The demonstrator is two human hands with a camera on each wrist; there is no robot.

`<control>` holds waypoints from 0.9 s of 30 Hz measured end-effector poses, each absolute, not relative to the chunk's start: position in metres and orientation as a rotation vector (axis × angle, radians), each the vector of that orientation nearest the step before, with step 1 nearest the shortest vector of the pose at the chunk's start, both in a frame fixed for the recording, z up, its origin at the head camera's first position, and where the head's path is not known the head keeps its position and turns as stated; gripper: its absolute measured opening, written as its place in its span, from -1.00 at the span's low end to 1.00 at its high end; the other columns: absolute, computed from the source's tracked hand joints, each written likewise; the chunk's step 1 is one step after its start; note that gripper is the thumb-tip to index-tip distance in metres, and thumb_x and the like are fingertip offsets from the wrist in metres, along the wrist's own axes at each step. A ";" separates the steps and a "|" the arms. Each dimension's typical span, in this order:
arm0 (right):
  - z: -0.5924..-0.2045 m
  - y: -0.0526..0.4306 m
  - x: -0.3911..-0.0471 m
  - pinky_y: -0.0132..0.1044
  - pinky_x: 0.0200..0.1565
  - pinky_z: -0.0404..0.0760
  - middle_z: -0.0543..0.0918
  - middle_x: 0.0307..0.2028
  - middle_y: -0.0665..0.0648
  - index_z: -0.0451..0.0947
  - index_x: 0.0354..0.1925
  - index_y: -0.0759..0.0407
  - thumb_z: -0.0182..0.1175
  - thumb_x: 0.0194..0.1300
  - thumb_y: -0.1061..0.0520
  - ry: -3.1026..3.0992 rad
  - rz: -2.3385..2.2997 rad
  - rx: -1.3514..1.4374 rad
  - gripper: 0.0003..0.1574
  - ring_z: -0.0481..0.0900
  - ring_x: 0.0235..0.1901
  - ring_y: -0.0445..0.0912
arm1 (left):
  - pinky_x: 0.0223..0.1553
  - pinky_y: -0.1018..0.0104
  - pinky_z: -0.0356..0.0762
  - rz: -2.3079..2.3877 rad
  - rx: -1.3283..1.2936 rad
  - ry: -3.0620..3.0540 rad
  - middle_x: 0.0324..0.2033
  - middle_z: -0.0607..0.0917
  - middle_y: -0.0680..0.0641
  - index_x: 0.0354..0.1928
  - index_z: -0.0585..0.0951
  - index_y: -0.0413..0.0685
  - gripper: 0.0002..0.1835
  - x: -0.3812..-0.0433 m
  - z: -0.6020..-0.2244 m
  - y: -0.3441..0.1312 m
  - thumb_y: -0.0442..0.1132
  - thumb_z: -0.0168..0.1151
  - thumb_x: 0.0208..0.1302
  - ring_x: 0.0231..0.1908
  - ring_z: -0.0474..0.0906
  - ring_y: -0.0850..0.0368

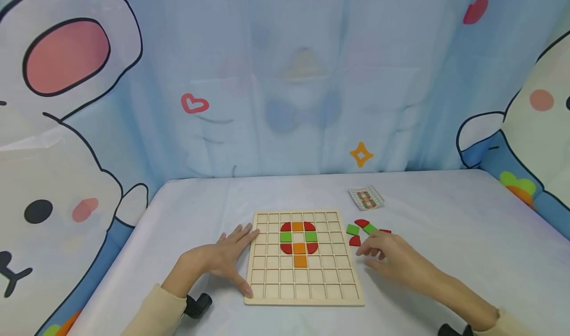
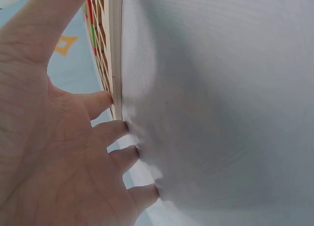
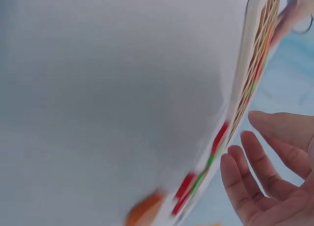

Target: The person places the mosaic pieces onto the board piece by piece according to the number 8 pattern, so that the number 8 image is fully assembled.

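A wooden grid board [image 1: 272, 276] lies on the white cloth. Its upper middle holds red rounded pieces [image 1: 286, 226], green squares [image 1: 310, 236] and orange squares [image 1: 300, 261]. My left hand [image 1: 222, 257] spreads its fingers along the board's left side, the thumb at the lower left corner. Beyond the board's right edge, my right hand [image 1: 394, 257] hovers with bent, parted fingers and nothing visible between them. Close to its fingertips lie a loose red piece [image 1: 355, 240] and a green square [image 1: 353, 229]. An orange piece [image 3: 144, 209] shows in the right wrist view, hidden in the head view.
A small card [image 1: 366, 198] with a printed coloured grid pattern lies behind the loose pieces. Another red piece [image 1: 361, 222] and green piece [image 1: 369, 228] are scattered there. A blue curtain [image 1: 285, 143] with cartoon figures hangs behind the table [image 1: 205, 202].
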State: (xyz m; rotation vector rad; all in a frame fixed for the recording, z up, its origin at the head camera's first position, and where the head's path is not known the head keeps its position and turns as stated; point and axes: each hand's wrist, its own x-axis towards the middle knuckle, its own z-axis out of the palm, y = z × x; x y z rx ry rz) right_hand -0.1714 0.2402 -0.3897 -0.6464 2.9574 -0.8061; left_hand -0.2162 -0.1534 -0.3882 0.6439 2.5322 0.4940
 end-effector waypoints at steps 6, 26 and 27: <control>-0.388 0.277 -0.171 -0.30 -0.22 0.71 0.63 -0.24 -0.05 0.77 -0.18 0.12 0.55 0.16 0.28 2.990 -0.788 -0.472 -0.76 0.58 -0.24 -0.12 | 0.59 -0.26 -0.25 0.474 0.645 2.541 0.68 -0.16 -0.16 0.70 -0.07 -0.04 0.45 -0.217 -0.388 -0.154 0.15 0.72 -0.07 0.66 -0.31 -0.14; -0.390 0.274 -0.197 -0.21 -0.25 0.76 0.63 -0.27 0.08 0.73 -0.19 0.30 0.53 0.14 0.37 2.934 -0.677 -0.360 -0.75 0.55 -0.29 -0.07 | 0.57 -0.34 -0.26 0.451 0.668 2.558 0.68 -0.14 -0.15 0.70 -0.04 -0.01 0.44 -0.217 -0.390 -0.155 0.20 0.71 -0.08 0.65 -0.34 -0.22; -0.390 0.274 -0.198 -0.20 -0.25 0.76 0.63 -0.28 0.08 0.73 -0.20 0.30 0.53 0.14 0.38 2.934 -0.678 -0.362 -0.76 0.55 -0.30 -0.06 | 0.56 -0.34 -0.26 0.452 0.668 2.560 0.68 -0.14 -0.15 0.70 -0.04 -0.01 0.44 -0.218 -0.390 -0.155 0.19 0.72 -0.08 0.65 -0.34 -0.22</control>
